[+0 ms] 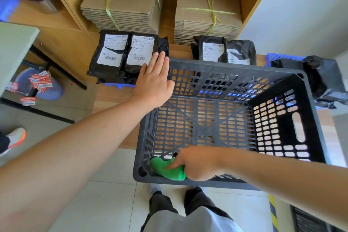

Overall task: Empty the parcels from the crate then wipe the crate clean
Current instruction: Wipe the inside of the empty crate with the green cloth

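The right hand point(197, 164) is gripping a green cloth point(167, 170), fingers curled, in the near corner of the crate point(235, 67). The left hand point(153, 81) is lying flat, fingers straight and together, at the far corner; parcels point(122, 52) are standing just beyond it.

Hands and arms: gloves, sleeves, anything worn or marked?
No gloves on the left hand or the right hand. Both forearms are bare up to the frame edge, with no sleeves in view. No watch, rings, bands or markings visible.
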A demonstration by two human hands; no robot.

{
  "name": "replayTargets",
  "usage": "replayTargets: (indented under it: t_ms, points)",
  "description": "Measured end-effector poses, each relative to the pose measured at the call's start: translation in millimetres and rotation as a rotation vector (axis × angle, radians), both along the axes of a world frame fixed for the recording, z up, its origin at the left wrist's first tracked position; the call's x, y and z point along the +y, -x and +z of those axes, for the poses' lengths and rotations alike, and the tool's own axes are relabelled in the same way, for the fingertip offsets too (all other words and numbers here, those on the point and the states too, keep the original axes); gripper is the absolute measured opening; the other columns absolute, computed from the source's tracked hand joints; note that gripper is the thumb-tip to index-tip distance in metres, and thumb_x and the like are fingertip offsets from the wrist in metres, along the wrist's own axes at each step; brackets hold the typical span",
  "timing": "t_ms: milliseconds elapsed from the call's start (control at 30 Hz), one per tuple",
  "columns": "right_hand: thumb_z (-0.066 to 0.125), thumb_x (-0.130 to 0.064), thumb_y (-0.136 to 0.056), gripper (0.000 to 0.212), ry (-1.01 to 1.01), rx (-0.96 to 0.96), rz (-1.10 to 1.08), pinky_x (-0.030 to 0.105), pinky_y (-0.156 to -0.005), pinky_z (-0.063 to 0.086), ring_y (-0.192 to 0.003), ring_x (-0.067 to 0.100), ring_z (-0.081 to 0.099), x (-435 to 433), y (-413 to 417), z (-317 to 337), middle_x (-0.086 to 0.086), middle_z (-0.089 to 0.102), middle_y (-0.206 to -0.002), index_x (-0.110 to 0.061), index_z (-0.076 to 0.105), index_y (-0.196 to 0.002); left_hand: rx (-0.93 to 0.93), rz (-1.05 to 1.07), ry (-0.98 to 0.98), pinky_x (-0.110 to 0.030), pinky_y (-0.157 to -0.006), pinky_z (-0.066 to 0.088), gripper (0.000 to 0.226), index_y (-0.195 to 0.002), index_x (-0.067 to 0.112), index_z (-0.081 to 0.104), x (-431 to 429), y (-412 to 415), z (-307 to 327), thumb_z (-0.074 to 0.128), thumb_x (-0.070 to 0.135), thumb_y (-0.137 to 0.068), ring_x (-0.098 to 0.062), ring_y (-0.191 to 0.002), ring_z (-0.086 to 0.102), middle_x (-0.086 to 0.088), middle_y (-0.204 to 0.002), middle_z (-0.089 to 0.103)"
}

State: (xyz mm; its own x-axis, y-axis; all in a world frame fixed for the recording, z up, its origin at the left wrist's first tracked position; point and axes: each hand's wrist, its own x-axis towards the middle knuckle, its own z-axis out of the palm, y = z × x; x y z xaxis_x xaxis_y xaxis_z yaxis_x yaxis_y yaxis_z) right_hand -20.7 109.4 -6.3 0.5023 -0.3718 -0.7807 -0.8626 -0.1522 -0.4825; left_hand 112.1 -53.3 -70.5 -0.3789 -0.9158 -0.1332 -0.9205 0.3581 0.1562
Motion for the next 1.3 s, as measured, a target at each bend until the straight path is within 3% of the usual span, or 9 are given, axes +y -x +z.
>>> replayTargets:
  t_ms: [300, 367, 467, 600, 700, 767, 933, 1200, 1300]
  points:
    - [0.034, 0.011, -0.091, 0.074, -0.026, 0.05, 0.1, 0.039, -0.071, 0.047, -0.092, 0.034, 0.058, -5.3, -27.2, -43.6, 0.02, 0.054, -0.129, -0.029, 0.032, -0.153, 0.026, -0.005, 0.001, -0.047, -0.127, 0.003, 0.071, -0.161, 0.013, -0.004, -0.2, -0.7, -2.1, 0.023, 0.038, -0.101, -0.018, -0.155, -0.016, -0.003, -0.169, -0.015]
    - [0.036, 0.013, -0.09, 0.075, -0.041, 0.074, 0.123, 0.037, -0.071, 0.047, -0.103, 0.037, 0.059, -7.5, -28.2, -64.1, 0.023, 0.05, -0.138, -0.026, 0.031, -0.153, 0.03, -0.003, 0.005, -0.047, -0.127, 0.003, 0.071, -0.161, 0.013, -0.003, -0.5, -1.2, -2.9, 0.024, 0.038, -0.101, -0.018, -0.155, -0.016, -0.003, -0.169, -0.014]
    - [0.036, 0.013, -0.092, 0.074, -0.068, 0.078, 0.124, 0.035, -0.093, 0.044, -0.131, 0.036, 0.045, -10.3, -26.2, -86.7, 0.018, 0.033, -0.155, -0.026, 0.027, -0.154, 0.039, -0.004, 0.009, -0.046, -0.127, 0.003, 0.071, -0.161, 0.013, -0.003, -0.6, -1.2, -3.2, 0.025, 0.037, -0.101, -0.018, -0.155, -0.015, -0.003, -0.169, -0.014]
    - [0.037, 0.015, -0.092, 0.077, -0.095, 0.065, 0.107, 0.023, -0.067, 0.043, -0.114, 0.032, 0.052, -12.2, -23.1, -119.0, 0.018, 0.033, -0.154, -0.028, 0.025, -0.155, 0.043, -0.002, 0.013, -0.045, -0.127, 0.002, 0.071, -0.161, 0.013, -0.002, 0.2, -0.8, -3.3, 0.026, 0.037, -0.101, -0.018, -0.155, -0.015, -0.002, -0.169, -0.013]
    - [0.041, 0.016, -0.09, 0.08, -0.094, 0.063, 0.102, 0.036, -0.099, 0.046, -0.131, 0.034, 0.044, -11.2, -23.9, -150.3, 0.012, 0.031, -0.157, -0.029, 0.025, -0.155, 0.045, -0.002, 0.018, -0.045, -0.127, 0.003, 0.071, -0.162, 0.013, -0.001, 0.2, -0.9, -3.9, 0.026, 0.036, -0.101, -0.017, -0.155, -0.014, -0.001, -0.169, -0.013]
    - [0.044, 0.017, -0.089, 0.082, -0.095, 0.063, 0.117, 0.041, -0.108, 0.041, -0.137, 0.036, 0.039, -10.4, -24.0, -167.8, 0.009, 0.03, -0.158, -0.029, 0.026, -0.154, 0.042, -0.003, 0.024, -0.045, -0.127, 0.003, 0.071, -0.162, 0.014, -0.001, -0.2, -0.9, -4.5, 0.026, 0.036, -0.101, -0.017, -0.155, -0.014, -0.001, -0.169, -0.013]
    - [0.045, 0.014, -0.088, 0.082, -0.07, 0.055, 0.143, 0.054, -0.114, 0.032, -0.141, 0.036, 0.035, -6.6, -20.0, -193.1, 0.004, 0.033, -0.157, -0.034, 0.026, -0.152, 0.026, -0.001, 0.022, -0.044, -0.127, 0.003, 0.07, -0.161, 0.014, -0.003, -0.3, -1.0, -3.9, 0.024, 0.035, -0.1, -0.017, -0.155, -0.015, -0.001, -0.169, -0.014]
    - [0.043, 0.009, -0.094, 0.075, -0.066, 0.123, 0.178, 0.042, -0.113, 0.034, -0.142, 0.033, 0.032, 1.0, 22.3, -187.3, 0.006, 0.031, -0.158, -0.027, 0.022, -0.156, 0.016, -0.006, 0.027, -0.043, -0.127, 0.002, 0.07, -0.161, 0.014, -0.004, -0.1, -0.4, -4.0, 0.026, 0.034, -0.101, -0.015, -0.154, -0.017, -0.001, -0.169, -0.014]
    - [0.037, 0.012, -0.092, 0.071, -0.124, 0.11, 0.085, 0.038, -0.111, 0.036, -0.14, 0.032, 0.036, -1.8, 16.5, -172.0, 0.006, 0.033, -0.157, -0.025, 0.034, -0.152, 0.01, -0.005, 0.026, -0.044, -0.127, 0.002, 0.07, -0.161, 0.014, -0.004, -0.1, -1.1, -4.3, 0.024, 0.035, -0.1, -0.015, -0.154, -0.017, -0.001, -0.169, -0.015]
